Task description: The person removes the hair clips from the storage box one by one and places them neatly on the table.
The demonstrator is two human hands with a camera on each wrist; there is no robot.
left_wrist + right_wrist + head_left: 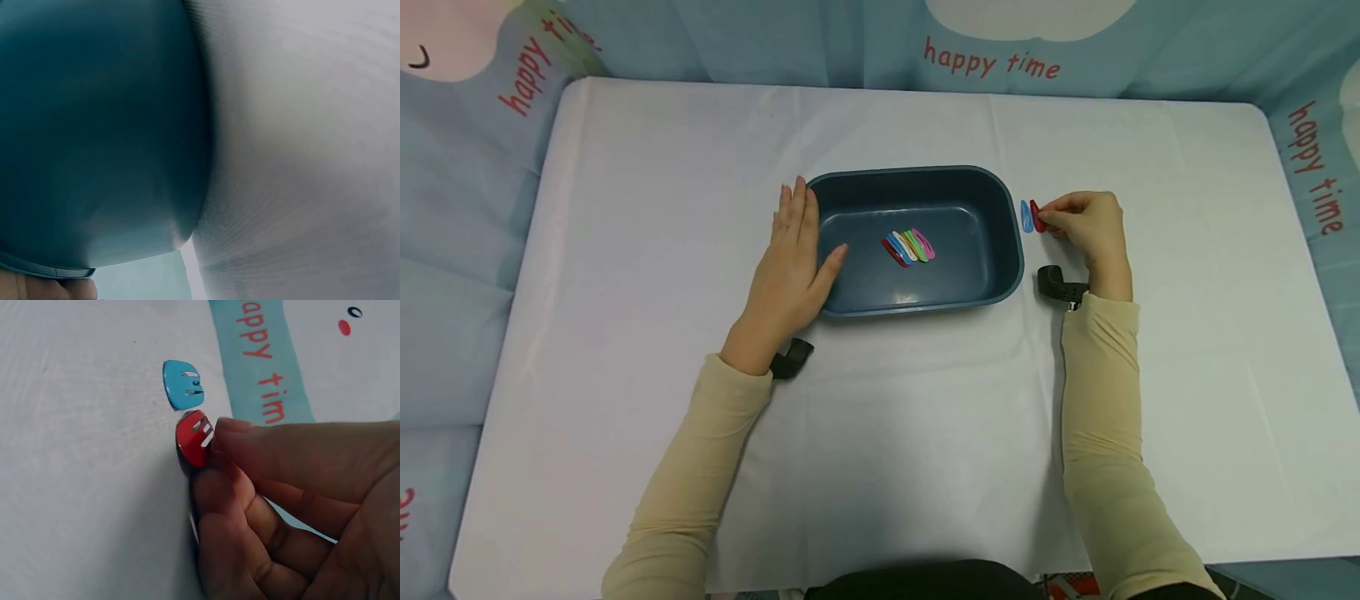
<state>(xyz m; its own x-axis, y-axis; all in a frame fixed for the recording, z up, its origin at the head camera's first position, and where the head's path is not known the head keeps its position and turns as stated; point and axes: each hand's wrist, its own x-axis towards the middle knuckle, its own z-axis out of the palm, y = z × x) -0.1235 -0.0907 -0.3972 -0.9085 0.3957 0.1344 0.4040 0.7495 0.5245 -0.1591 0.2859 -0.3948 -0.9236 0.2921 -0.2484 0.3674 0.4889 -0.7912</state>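
In the head view, my right hand (1090, 229) pinches a red snap hair clip (1036, 213) between thumb and fingers, low at the cloth. Close beside it lies a blue hair clip (1027, 217). The right wrist view shows the thumb at the edge of the red clip (192, 440), with the blue clip (182, 387) just beyond. My left hand (782, 275) rests on the left rim of a dark blue rectangular basin (917, 307), its fingers straight. Inside, several colourful hair clips (909, 247) lie side by side in a slanted row.
A white cloth (910, 442) covers the table under the basin and clips. Blue fabric (760, 42) printed with red lettering hangs along the far and side edges. The basin wall (100, 137) fills the left part of the left wrist view.
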